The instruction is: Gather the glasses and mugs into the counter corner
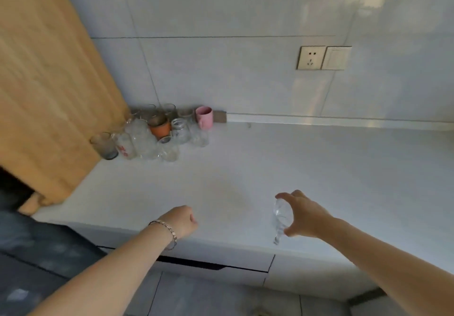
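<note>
Right hand (303, 215): fingers (283, 195) curled over the top of a clear glass (281, 217), thumb under its lower side, so the glass is clamped between them. The glass is blurred and appears tilted; cannot tell whether it touches the surface. It sits over the front of the white counter (270, 158), near the edge, well apart from the others.

Left hand (183, 220): fingers folded in on the palm, a loose fist, nothing in it. It hovers over the front edge of the counter, left of the glass. Thin bracelet (164, 232) on that wrist.

Far left corner of the counter: a tight cluster of glassware against the wall. Pink mug (204, 116) at its right end, by the wall. Orange mug (159, 126) in the middle, a clear jar (181, 131) just beside it on the right. Grey glass (104, 145) at the left front, next to a wooden panel (49, 82). Several clear glasses are packed between these; their outlines run together, so no count.

Tiled wall behind, with a socket (310, 57) and a switch (336, 58) side by side.
</note>
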`<state>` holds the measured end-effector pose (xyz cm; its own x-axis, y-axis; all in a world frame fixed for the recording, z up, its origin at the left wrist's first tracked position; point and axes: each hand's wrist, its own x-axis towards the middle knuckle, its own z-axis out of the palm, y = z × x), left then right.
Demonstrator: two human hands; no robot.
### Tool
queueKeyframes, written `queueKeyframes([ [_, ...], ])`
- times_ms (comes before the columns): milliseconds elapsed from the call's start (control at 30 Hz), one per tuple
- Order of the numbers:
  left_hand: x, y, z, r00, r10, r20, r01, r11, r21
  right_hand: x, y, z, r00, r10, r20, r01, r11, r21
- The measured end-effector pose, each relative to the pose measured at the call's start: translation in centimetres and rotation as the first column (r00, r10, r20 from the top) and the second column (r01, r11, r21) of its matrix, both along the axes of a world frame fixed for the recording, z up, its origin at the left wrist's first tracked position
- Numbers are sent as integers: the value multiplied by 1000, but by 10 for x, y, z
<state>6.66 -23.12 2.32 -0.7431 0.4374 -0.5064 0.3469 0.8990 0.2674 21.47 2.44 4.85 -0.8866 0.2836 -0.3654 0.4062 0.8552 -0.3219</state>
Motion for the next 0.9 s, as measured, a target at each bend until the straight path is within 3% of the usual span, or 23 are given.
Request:
queueKeyframes([
  [533, -220, -46, -17, 957, 287, 38, -286, 958, -34, -342, -58, -46, 961, 275, -10, -275, 960, -56],
  [733, -266, -57, -34, 965, 248, 86, -247, 969, -19, -401, -84, -69, 952, 306, 32, -305, 952, -36],
  [900, -298, -70, -43, 978, 167, 122, -169, 985, 13, -416, -92, -79, 975, 223, 4, -223, 974, -26],
])
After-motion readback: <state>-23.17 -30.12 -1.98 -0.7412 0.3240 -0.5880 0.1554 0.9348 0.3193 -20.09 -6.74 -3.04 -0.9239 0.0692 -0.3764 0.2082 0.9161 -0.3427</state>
